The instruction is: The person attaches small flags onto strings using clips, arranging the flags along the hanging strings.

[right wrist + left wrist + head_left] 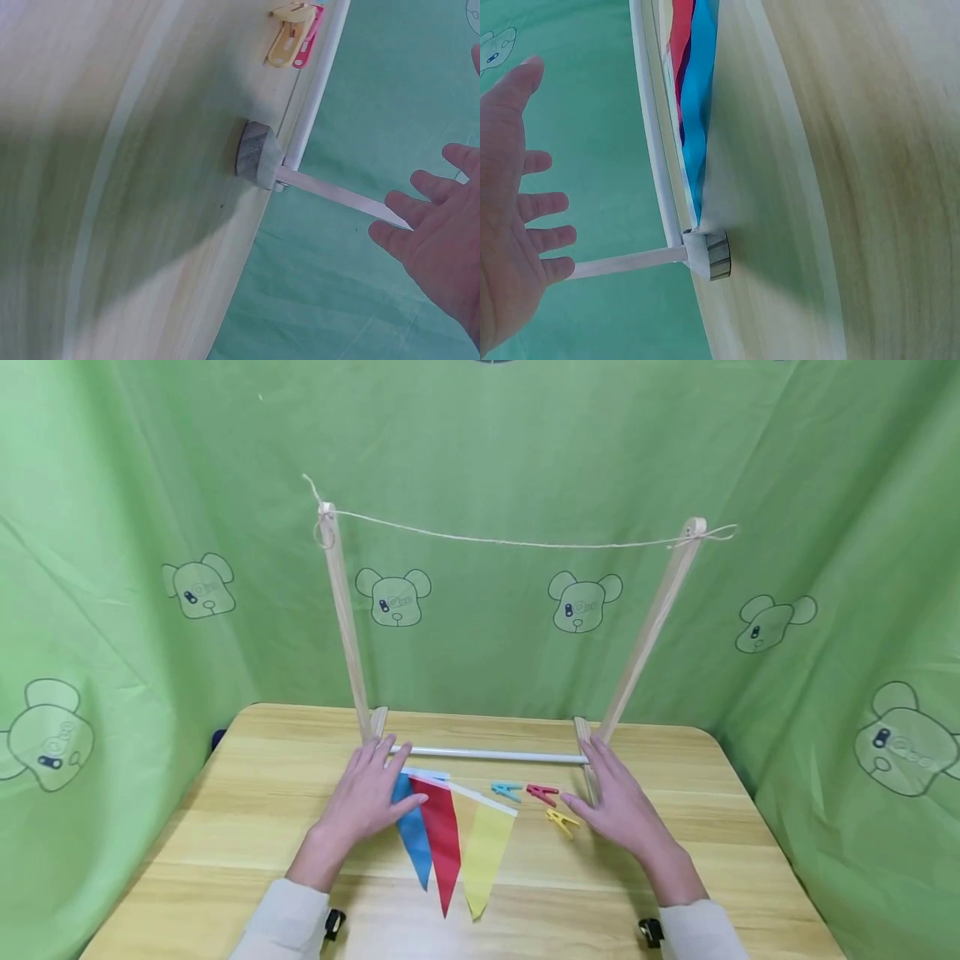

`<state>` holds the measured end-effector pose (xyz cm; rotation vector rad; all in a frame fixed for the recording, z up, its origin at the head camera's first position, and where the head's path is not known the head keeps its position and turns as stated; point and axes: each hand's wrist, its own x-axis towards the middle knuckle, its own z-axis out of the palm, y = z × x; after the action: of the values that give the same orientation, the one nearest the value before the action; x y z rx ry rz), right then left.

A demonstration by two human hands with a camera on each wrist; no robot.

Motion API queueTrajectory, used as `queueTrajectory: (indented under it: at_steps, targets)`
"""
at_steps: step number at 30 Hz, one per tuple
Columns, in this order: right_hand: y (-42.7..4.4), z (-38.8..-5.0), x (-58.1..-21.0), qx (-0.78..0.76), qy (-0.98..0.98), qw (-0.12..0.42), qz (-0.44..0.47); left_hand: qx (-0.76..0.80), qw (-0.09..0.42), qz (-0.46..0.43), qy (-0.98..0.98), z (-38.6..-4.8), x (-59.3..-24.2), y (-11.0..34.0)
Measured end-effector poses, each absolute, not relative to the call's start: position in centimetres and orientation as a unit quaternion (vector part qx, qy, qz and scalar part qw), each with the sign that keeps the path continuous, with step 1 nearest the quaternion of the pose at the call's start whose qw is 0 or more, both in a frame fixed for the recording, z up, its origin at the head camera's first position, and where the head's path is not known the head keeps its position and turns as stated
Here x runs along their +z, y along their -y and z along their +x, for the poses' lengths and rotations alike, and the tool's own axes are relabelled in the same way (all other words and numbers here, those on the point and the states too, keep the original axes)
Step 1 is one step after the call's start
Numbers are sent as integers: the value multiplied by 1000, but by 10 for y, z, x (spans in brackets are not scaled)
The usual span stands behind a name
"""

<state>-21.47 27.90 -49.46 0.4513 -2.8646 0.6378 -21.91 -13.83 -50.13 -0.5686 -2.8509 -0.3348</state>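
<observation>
In the head view my left hand (367, 797) hovers, fingers spread, over the left side of the pennant flags. A blue pennant (415, 842), a red pennant (440, 835) and a yellow pennant (487, 847) lie fanned on the table, each with a white top band. My right hand (624, 802) is spread in the air near the frame's right foot, holding nothing. Left of it lie a blue clothespin (507, 791), a red clothespin (542, 793) and a yellow clothespin (562, 823). Both wrist views show the palms empty and the fingers apart, above the tabletop.
Behind the flags stands a wooden frame with a left post (345, 618), a right post (651, 631) and a white crossbar (495, 755). A string (480, 539) sags slightly between the post tops. Green curtain (480, 460) surrounds the wooden table (247, 793).
</observation>
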Motion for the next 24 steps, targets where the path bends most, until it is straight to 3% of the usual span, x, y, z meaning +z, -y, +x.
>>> queueTrajectory:
  at_steps: [24]
  targets:
    - [-280, -214, -510, 267, 948, 21, 172, -205, 45, -183, 961, -224, -513, 122]
